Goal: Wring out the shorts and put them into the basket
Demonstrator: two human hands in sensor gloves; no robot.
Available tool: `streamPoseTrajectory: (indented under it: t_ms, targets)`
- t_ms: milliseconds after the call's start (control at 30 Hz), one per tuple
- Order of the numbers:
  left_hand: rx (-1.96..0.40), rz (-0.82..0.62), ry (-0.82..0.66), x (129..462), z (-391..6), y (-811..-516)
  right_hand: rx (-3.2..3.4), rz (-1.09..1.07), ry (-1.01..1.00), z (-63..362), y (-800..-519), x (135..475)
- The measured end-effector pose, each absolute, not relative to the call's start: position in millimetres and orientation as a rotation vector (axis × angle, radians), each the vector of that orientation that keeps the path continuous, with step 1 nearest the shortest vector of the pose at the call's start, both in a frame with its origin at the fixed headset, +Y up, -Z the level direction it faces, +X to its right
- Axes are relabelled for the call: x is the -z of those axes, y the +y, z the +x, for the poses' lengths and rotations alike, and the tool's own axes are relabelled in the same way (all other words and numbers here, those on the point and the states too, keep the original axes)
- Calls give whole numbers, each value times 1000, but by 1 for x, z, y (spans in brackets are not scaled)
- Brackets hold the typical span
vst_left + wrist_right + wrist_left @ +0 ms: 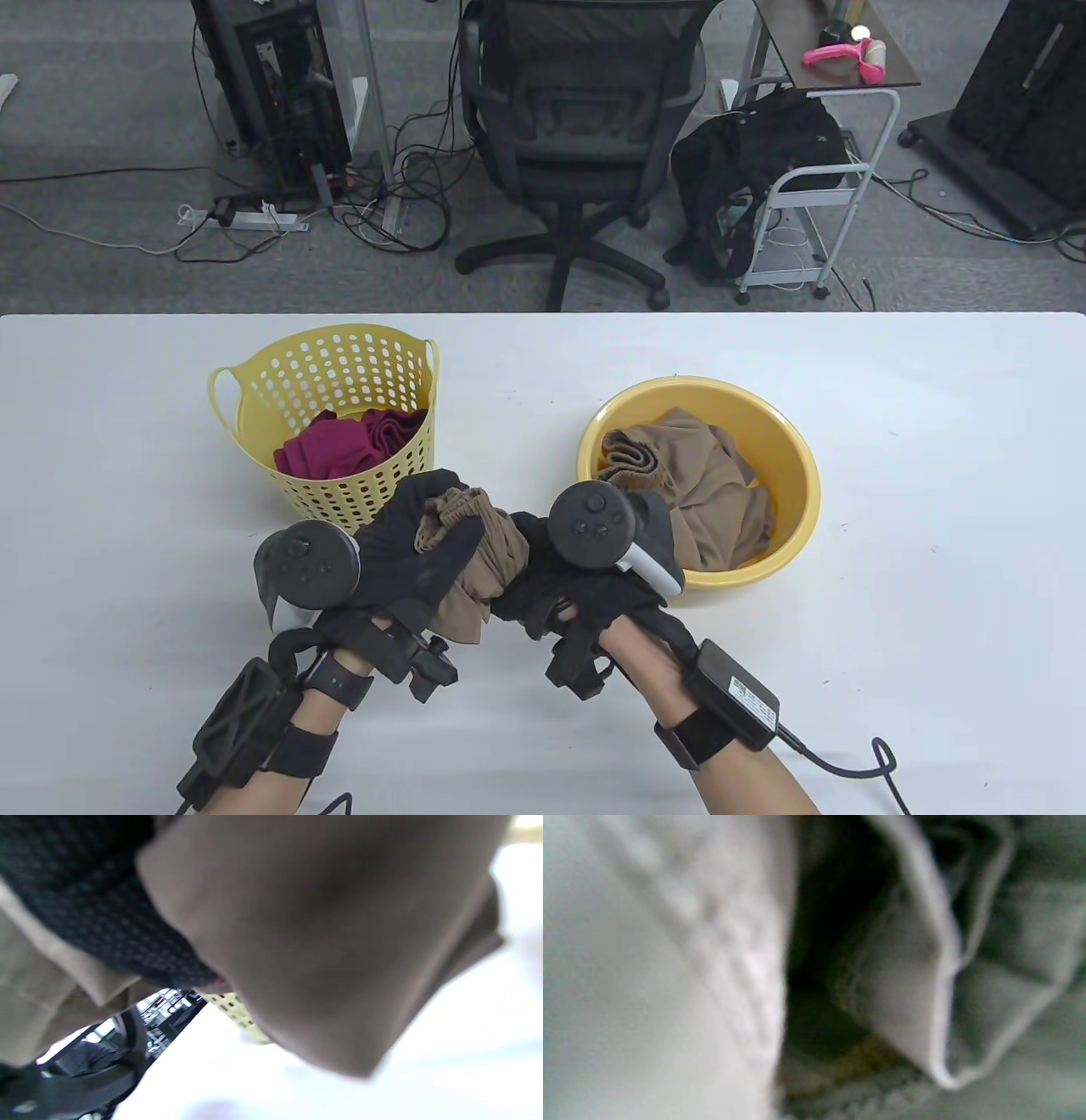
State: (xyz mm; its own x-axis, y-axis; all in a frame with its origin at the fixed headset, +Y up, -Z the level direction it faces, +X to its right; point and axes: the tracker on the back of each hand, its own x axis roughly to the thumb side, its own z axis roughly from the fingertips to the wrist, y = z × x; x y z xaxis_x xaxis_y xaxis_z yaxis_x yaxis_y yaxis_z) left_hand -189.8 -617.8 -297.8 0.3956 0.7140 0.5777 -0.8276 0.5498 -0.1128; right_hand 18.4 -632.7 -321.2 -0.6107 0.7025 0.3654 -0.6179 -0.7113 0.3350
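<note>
Both gloved hands grip one bunched pair of tan shorts (475, 560) above the table, in front of the two containers. My left hand (420, 543) curls round its left end, with the elastic waistband poking out above the fingers. My right hand (551, 586) clutches the right end. The right wrist view is filled by the tan shorts (322, 942), with a black gloved finger (85, 899) at top left. Blurred pale folds of the cloth (903, 984) fill the left wrist view. The yellow perforated basket (335, 373) stands just behind my left hand.
Maroon clothing (352, 441) lies in the basket. A yellow round basin (793, 475) to the right holds more tan cloth (704, 484). The white table (933, 509) runs wide on both sides. Beyond its far edge stand an office chair (577, 127) and a cart (814, 187).
</note>
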Motion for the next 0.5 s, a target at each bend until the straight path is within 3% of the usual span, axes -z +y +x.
streamPoseTrajectory:
  t_ms: [233,500]
  targets:
    - [-1006,193,-689,296,-190,-614,-2075,639,435,20,-645,328]
    - [-1029,191,-742,295,-191,-610,-1879,663,545,19,-656,332]
